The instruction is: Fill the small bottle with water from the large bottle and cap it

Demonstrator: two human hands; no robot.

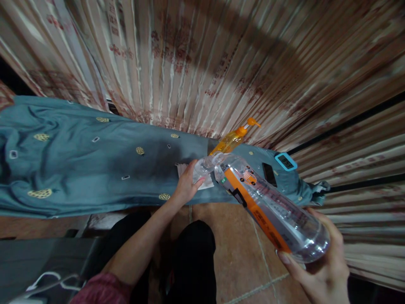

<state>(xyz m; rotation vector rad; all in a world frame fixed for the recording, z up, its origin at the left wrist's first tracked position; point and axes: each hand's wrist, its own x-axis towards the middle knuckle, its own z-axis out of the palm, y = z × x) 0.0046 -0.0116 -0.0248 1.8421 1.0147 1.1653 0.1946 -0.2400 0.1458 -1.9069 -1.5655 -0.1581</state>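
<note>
My right hand (325, 261) grips the base end of a large clear plastic bottle (268, 202) with an orange and grey label. The bottle is tilted, its neck lower-cut from view by glare but pointing left toward my left hand (186, 183). That hand is closed around a small clear container (202, 166), whose upper end meets or nearly meets the large bottle's neck; whether they touch I cannot tell. Below the container lies a white tissue (207, 183) on the cloth. Just behind stands a pump bottle (229, 141) of yellow-orange liquid with an orange pump head.
A teal cloth with pineapple prints (79, 160) covers the long narrow table. Toward its right end lie a dark phone (269, 174) and a blue-framed digital clock (286, 161). Patterned curtains (190, 63) hang behind. At lower left a white cable (47, 278) rests on a dark surface.
</note>
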